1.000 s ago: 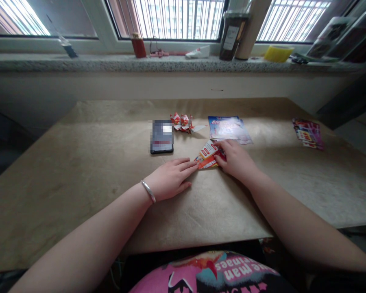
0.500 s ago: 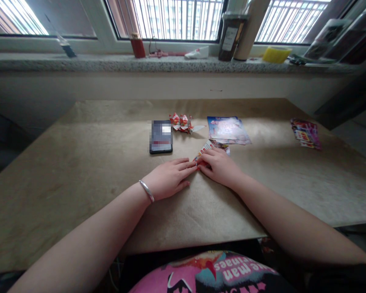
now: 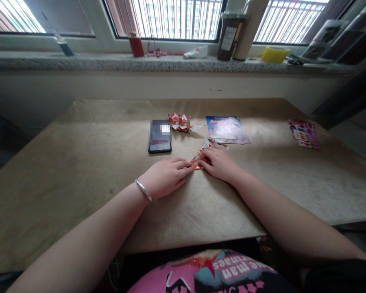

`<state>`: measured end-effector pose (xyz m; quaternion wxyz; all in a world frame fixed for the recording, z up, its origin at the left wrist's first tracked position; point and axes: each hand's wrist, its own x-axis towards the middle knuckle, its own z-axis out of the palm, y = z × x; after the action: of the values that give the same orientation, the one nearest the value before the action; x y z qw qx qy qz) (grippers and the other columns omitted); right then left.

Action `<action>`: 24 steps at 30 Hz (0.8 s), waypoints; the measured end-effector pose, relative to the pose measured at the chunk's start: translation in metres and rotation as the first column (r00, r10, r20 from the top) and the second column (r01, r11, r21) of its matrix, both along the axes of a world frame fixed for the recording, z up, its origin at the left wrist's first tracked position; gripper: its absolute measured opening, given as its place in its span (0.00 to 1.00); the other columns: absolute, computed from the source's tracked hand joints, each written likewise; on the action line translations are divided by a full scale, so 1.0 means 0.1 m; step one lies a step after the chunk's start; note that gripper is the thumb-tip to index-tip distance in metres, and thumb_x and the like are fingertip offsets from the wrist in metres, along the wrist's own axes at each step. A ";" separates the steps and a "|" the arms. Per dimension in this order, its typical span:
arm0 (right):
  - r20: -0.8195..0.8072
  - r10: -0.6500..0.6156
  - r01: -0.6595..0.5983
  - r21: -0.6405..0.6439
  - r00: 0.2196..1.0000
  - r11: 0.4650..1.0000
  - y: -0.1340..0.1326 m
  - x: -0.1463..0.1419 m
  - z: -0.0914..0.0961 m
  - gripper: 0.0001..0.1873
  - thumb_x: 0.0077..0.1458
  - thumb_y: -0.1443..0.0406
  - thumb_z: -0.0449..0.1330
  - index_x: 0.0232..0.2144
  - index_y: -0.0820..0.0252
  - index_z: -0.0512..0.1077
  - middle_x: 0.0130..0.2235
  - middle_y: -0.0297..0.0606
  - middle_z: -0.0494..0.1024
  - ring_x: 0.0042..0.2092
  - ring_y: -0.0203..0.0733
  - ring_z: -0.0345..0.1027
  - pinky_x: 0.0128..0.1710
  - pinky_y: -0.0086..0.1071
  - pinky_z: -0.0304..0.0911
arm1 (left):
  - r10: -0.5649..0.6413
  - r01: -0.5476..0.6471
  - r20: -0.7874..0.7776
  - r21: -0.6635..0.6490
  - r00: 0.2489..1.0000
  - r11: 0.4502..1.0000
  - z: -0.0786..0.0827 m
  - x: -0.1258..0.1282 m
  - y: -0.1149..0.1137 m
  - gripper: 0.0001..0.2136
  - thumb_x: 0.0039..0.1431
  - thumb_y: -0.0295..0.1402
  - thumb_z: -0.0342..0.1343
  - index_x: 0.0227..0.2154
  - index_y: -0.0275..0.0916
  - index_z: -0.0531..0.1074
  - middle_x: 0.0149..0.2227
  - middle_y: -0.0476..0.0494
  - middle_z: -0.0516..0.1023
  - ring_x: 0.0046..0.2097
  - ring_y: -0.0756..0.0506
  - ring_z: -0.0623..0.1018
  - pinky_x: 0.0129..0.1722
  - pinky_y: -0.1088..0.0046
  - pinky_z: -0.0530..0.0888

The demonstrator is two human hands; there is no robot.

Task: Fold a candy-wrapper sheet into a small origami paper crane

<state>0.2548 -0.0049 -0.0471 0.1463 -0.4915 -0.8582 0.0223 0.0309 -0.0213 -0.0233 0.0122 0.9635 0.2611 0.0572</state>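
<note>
While the pointed left end of a folded printed paper (image 3: 195,162) is being held down on the table (image 3: 94,162) by the left hand (image 3: 166,177), its middle is being covered by the right hand (image 3: 221,163). The left hand is lying palm down with fingers extended; the right is bending its fingers over the paper, and whether a pinch or only a press is being made cannot be told. The paper is lying to the right of the phone (image 3: 160,138) and closer to the body; red-and-white folded pieces (image 3: 180,123) are sitting just beside the phone's far right corner, and blue sheets (image 3: 225,130) are lying farther to its right. A crisp crease is probably being best served when the tip is being pinned steadily, the layers are being kept aligned, and even pressure is being applied along the fold.
</note>
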 end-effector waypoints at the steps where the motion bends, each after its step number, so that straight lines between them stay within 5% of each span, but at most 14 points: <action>1: 0.009 -0.004 0.004 -0.001 1.000 1.000 0.00 0.00 0.00 0.09 0.56 0.61 0.54 0.28 0.59 0.69 0.34 0.40 0.76 0.39 0.45 0.63 0.41 0.37 0.52 | 0.000 0.000 -0.002 0.002 1.000 1.000 0.00 0.00 0.00 0.18 0.60 0.31 0.51 0.53 0.40 0.66 0.52 0.41 0.72 0.52 0.44 0.71 0.52 0.65 0.71; 16: 0.023 -0.020 0.020 -0.004 1.000 1.000 0.01 0.00 -0.01 0.08 0.55 0.61 0.55 0.28 0.59 0.69 0.34 0.39 0.77 0.39 0.45 0.62 0.41 0.36 0.51 | 0.040 -0.039 -0.023 0.044 0.999 0.998 0.04 0.06 -0.04 0.15 0.60 0.33 0.52 0.49 0.39 0.70 0.48 0.43 0.74 0.48 0.43 0.73 0.47 0.65 0.73; 24: 0.016 -0.042 0.042 -0.011 0.999 0.999 0.01 0.00 0.00 0.09 0.54 0.59 0.56 0.27 0.58 0.69 0.34 0.39 0.77 0.39 0.45 0.62 0.39 0.35 0.51 | 0.061 -0.057 -0.058 0.070 0.996 0.996 0.10 0.02 -0.03 0.14 0.64 0.34 0.44 0.44 0.42 0.74 0.41 0.45 0.76 0.41 0.45 0.74 0.40 0.67 0.73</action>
<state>0.2547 -0.0037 -0.0468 0.1369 -0.5104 -0.8487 0.0202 0.0327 -0.0243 -0.0133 -0.0304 0.9566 0.2874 0.0377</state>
